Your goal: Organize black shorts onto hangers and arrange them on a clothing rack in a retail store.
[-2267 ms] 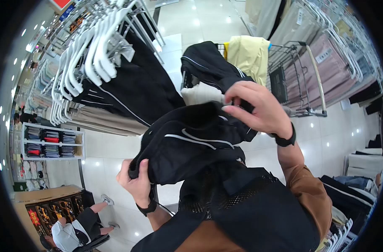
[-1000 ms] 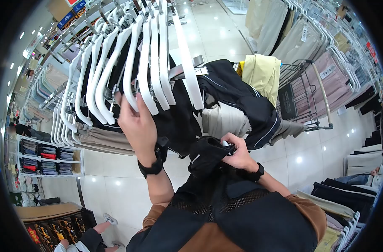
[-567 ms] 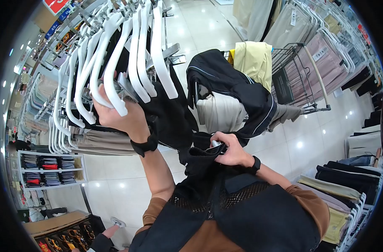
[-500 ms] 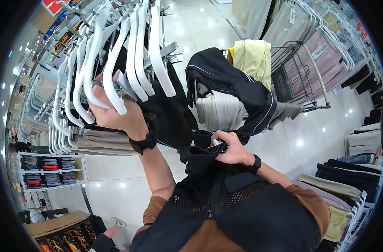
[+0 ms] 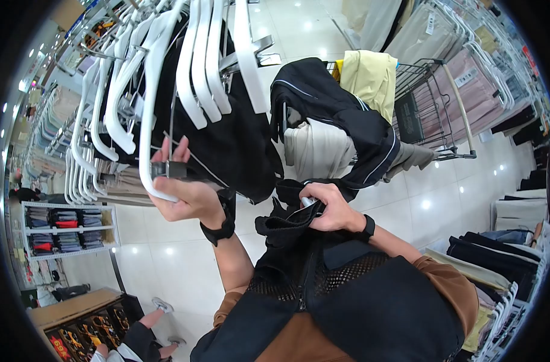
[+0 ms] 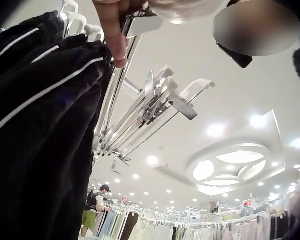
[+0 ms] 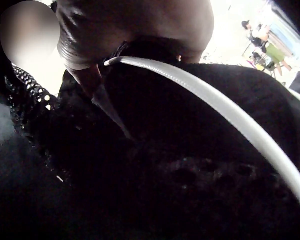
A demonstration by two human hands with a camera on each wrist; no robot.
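Observation:
My left hand (image 5: 189,198) holds a white hanger (image 5: 149,114) near its lower end, with the fingers around its metal clip (image 5: 168,169). In the left wrist view, fingers (image 6: 112,30) show at the top beside hanging black garments (image 6: 45,130) with white stripes. Close to my chest, my right hand (image 5: 334,208) grips the bunched edge of a black garment (image 5: 281,226). A light grey piece shows under the right fingers. White piping (image 7: 215,102) curves across the dark cloth in the right wrist view, below the hand.
Several white hangers (image 5: 199,66) with black garments hang on the rack ahead. A wire cart (image 5: 432,114) beyond bears a black striped garment (image 5: 347,120), a light grey garment (image 5: 317,148) and a yellow one (image 5: 368,81). More clothes racks (image 5: 468,84) stand right; a shelf (image 5: 69,229) stands left.
Both hands held the black garment at first; the left then let go and reached among the hangers. It has since drawn one hanger downward, apart from its neighbours. The right hand keeps its grip.

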